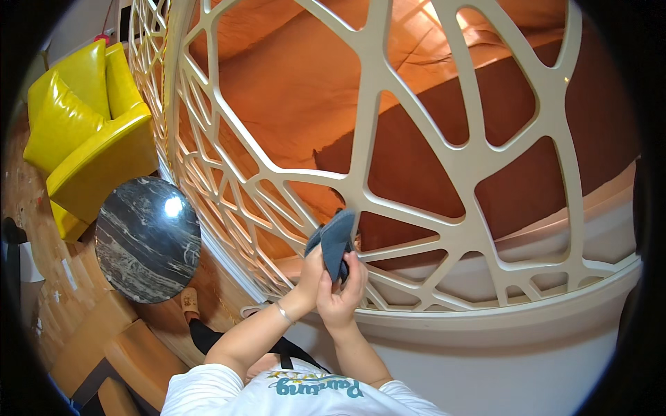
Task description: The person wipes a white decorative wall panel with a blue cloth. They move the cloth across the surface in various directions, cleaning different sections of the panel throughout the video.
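Note:
Both hands meet in front of the chest, around a dark grey-blue cloth that is folded or bunched. My left hand, with a silver bracelet at its wrist, is closed on the cloth from the left. My right hand pinches the cloth's lower right edge with its fingers. The cloth lies right before a cream lattice screen with irregular openings, and its top reaches over one of the lattice bars. Whether the cloth touches the bar cannot be told. Behind the lattice hangs or lies orange and dark red fabric.
At the left stand a round black marble-patterned table and a glossy yellow armchair with a cushion. Brown upholstered seating is at the lower left on a wooden floor. The lattice's curved base runs along the right.

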Demonstrator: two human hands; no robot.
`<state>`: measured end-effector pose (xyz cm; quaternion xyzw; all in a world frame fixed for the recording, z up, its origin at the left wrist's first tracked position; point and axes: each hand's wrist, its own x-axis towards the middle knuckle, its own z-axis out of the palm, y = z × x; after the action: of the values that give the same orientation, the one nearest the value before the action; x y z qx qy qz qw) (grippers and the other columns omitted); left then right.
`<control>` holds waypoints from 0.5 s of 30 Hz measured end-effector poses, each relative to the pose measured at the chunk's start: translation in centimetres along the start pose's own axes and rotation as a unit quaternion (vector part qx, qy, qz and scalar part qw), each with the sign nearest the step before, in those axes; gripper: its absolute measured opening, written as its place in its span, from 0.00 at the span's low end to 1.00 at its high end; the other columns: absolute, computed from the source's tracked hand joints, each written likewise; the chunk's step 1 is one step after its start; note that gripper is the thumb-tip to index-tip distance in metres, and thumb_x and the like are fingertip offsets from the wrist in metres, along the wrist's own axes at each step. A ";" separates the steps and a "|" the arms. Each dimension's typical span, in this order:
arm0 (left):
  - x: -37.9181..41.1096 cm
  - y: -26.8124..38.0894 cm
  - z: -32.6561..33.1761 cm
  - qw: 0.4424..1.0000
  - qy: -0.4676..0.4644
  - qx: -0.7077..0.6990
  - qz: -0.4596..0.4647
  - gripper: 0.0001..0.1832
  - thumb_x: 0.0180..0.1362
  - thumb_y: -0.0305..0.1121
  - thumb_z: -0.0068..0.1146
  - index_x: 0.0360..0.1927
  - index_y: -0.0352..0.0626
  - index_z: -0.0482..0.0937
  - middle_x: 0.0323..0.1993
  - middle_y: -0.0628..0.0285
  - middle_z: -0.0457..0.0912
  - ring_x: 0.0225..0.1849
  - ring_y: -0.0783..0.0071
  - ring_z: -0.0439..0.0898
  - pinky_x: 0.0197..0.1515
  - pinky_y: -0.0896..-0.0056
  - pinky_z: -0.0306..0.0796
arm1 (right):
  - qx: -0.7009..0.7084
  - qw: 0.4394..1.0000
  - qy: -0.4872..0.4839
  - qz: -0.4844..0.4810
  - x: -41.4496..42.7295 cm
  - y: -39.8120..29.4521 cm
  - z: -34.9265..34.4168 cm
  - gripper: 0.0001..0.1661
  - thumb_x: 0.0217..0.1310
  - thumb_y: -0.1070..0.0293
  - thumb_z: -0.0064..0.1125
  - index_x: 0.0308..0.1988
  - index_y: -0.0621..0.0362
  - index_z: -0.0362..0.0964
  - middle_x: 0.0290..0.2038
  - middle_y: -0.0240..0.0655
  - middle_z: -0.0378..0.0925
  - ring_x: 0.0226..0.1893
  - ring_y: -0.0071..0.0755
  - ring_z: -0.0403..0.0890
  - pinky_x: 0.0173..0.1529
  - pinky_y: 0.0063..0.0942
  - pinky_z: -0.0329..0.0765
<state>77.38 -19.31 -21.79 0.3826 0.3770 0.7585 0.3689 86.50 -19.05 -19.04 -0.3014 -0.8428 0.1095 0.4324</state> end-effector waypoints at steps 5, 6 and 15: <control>2.3 4.1 2.0 0.943 0.102 0.253 0.192 0.28 0.56 0.20 0.55 0.63 0.30 0.72 0.67 0.33 0.66 0.61 0.32 0.72 0.63 0.51 0.69 | 0.169 0.970 0.048 0.167 4.8 -1.9 -3.0 0.25 0.62 0.75 0.50 0.59 0.69 0.69 0.51 0.48 0.79 0.49 0.44 0.81 0.57 0.36 0.76; 2.6 4.2 2.2 0.943 0.094 0.241 0.207 0.26 0.60 0.20 0.54 0.64 0.30 0.71 0.71 0.29 0.59 0.70 0.30 0.65 0.70 0.52 0.62 | 0.229 0.948 0.062 0.212 5.1 -2.1 -3.7 0.23 0.64 0.75 0.47 0.57 0.69 0.70 0.50 0.46 0.80 0.48 0.39 0.82 0.56 0.33 0.77; 7.2 8.1 1.5 0.881 0.033 0.343 0.323 0.30 0.55 0.22 0.59 0.64 0.36 0.74 0.67 0.42 0.70 0.69 0.39 0.68 0.70 0.48 0.62 | 0.534 0.738 0.278 0.305 5.5 -5.2 -3.3 0.15 0.77 0.59 0.48 0.54 0.56 0.69 0.45 0.37 0.80 0.40 0.32 0.79 0.48 0.34 0.76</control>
<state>73.38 -16.35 -12.08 0.5607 0.4805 0.6713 -0.0637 84.56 -20.18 -11.09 -0.2789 -0.3511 0.5795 0.6806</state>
